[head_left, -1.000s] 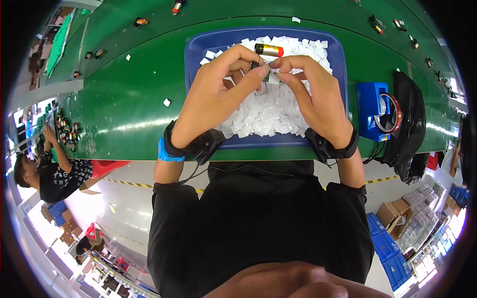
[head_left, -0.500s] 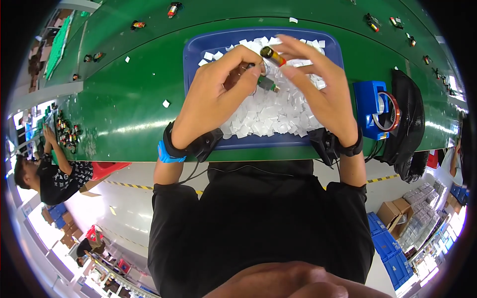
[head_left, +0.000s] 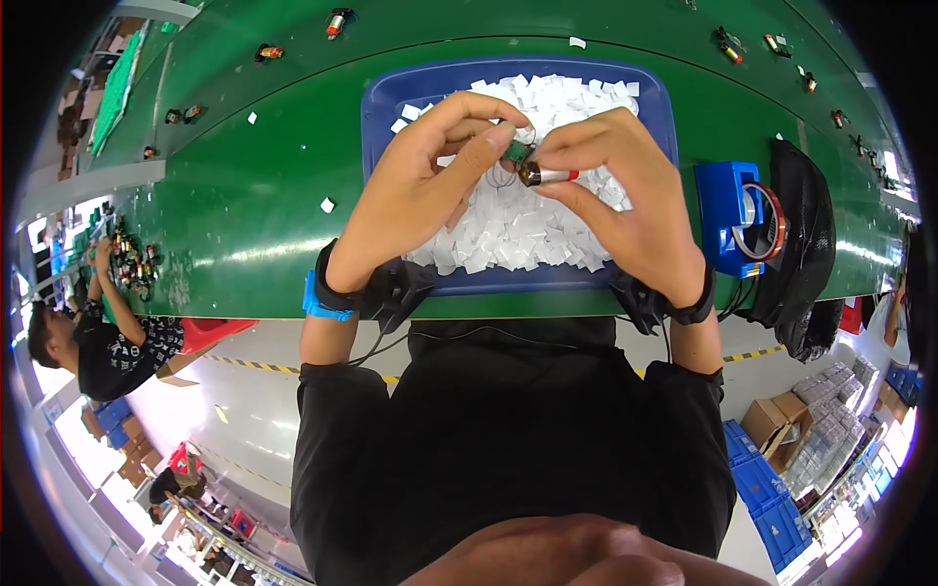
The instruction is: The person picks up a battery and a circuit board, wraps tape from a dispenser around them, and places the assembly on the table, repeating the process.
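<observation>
Over a blue tray (head_left: 668,146) heaped with small white squares (head_left: 528,239), both my hands work on one small wired assembly. My left hand (head_left: 435,166) is closed, pinching a small green circuit board (head_left: 518,150) between thumb and fingers. Held in the fingertips of my right hand (head_left: 625,186) is a battery-like cylinder (head_left: 552,176), lying nearly level, with a dark end toward the left hand and red at the other. Thin wires loop beside the board and cylinder. Fingers partly hide the board and where the wires join.
A blue tape dispenser (head_left: 728,215) stands right of the tray, beside a black bag (head_left: 796,244). Similar small assemblies (head_left: 337,23) lie scattered on the green table (head_left: 244,195). At far left a co-worker (head_left: 98,342) reaches toward a cluster of assemblies (head_left: 135,259).
My right fingers have closed in on the cylinder, which has turned from slanted to nearly level and dropped lower. The board has turned in my left hand, and the loose fingers have come together.
</observation>
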